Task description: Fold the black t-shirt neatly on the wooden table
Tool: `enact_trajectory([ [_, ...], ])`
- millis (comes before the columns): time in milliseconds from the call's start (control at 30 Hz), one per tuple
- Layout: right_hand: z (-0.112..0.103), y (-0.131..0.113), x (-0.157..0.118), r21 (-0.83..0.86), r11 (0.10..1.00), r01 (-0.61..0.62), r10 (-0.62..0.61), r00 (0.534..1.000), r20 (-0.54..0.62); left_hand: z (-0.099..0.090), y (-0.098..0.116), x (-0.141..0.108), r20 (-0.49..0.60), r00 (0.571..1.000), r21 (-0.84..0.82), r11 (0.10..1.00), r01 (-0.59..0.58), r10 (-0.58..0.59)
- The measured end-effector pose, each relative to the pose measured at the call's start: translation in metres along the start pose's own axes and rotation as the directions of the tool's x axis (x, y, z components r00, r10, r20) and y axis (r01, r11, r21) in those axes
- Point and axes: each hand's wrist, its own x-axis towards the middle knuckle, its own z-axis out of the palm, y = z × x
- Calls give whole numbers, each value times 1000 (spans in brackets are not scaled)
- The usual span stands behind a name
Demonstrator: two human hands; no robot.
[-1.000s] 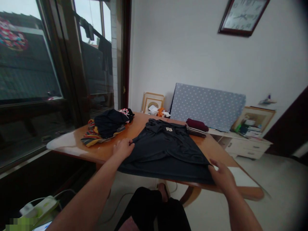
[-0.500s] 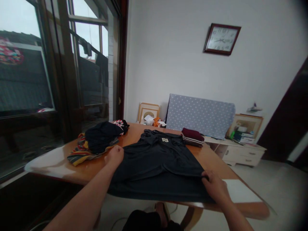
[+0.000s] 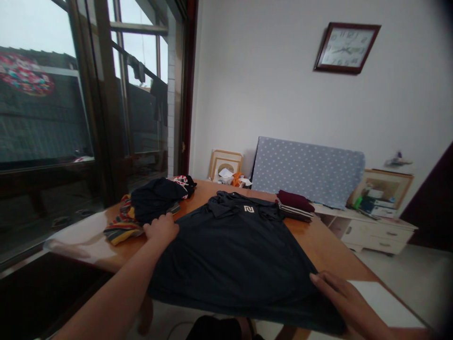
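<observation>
A dark polo shirt (image 3: 233,264) with a small pale emblem lies spread on the wooden table, its collar at the far side. Its hem hangs over the near edge. My left hand (image 3: 163,230) is closed on the shirt's left edge, fingers curled; the fingertips are hidden. At the right edge near the hem, my right hand (image 3: 341,295) pinches the fabric between thumb and fingers. Just beyond my left hand is a loose heap of clothes, with a dark garment (image 3: 152,198) on top of a striped multicoloured one (image 3: 122,226).
A folded stack of clothes (image 3: 295,203), maroon on top, sits beside the shirt's collar. A white sheet (image 3: 384,302) lies at the table's right. Behind are a polka-dot cloth cover (image 3: 306,170) and a white cabinet (image 3: 378,233). Glass doors (image 3: 46,123) stand to the left.
The shirt's body has been pulled flatter and towards me, and its crosswise folds have smoothed out. My right hand has moved right and nearer. The view has turned slightly left.
</observation>
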Motion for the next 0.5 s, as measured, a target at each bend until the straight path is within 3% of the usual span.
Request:
enact_trajectory([
  [100, 3, -19, 12, 24, 1000, 16, -16, 1000, 16, -5, 20, 4, -48, 994, 60, 993, -99, 102],
  [267, 9, -45, 45, 41, 996, 82, -82, 997, 11, -8, 46, 24, 120, 975, -3, 982, -188, 187],
  [367, 13, -64, 73, -29, 983, 181, -177, 979, 103, -6, 58, 38, 172, 961, -48, 976, -211, 217],
  [500, 29, -90, 124, -85, 953, 291, -267, 938, 223, 5, 67, 54, 159, 954, -71, 967, -246, 254],
])
